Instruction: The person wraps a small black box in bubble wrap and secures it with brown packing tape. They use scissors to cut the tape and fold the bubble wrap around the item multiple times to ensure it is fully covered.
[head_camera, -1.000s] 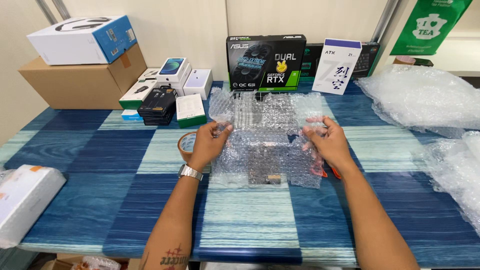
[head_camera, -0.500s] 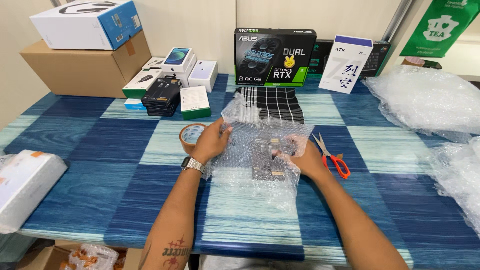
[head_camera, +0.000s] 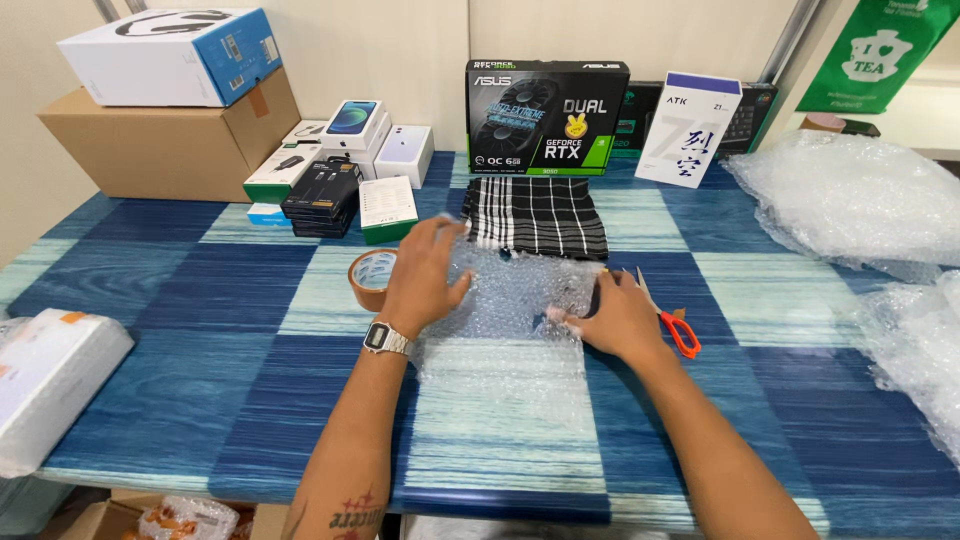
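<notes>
At the far left edge of the table (head_camera: 180, 330) lies a white padded parcel (head_camera: 45, 385). Behind it, against the wall, a cardboard box (head_camera: 165, 145) carries a white and blue box (head_camera: 170, 55). Next along stands a cluster of small boxes (head_camera: 335, 175), white, black and green, some stacked. In front of them a roll of brown tape (head_camera: 372, 279) lies flat on the table, just beside the left hand (head_camera: 425, 272).

The left hand, a metal watch (head_camera: 386, 339) on its wrist, lies palm down with fingers spread and released, pressing on the left part of the bubble wrap (head_camera: 505, 310). The wrap sits at the middle of the table, folded over something that cannot be made out, with a loose sheet running toward the near edge. A black and white checked cloth (head_camera: 537, 215) lies folded just behind it, touching its far edge.

The right hand (head_camera: 618, 318) rests on the wrap's right edge, fingers curled and pinching the film. Orange-handled scissors (head_camera: 672, 322) lie just beside this hand. Against the wall stand a large black carton (head_camera: 545, 115) and a white carton (head_camera: 690, 130). At the far right, heaps of clear bubble wrap (head_camera: 850, 195) cover the table.
</notes>
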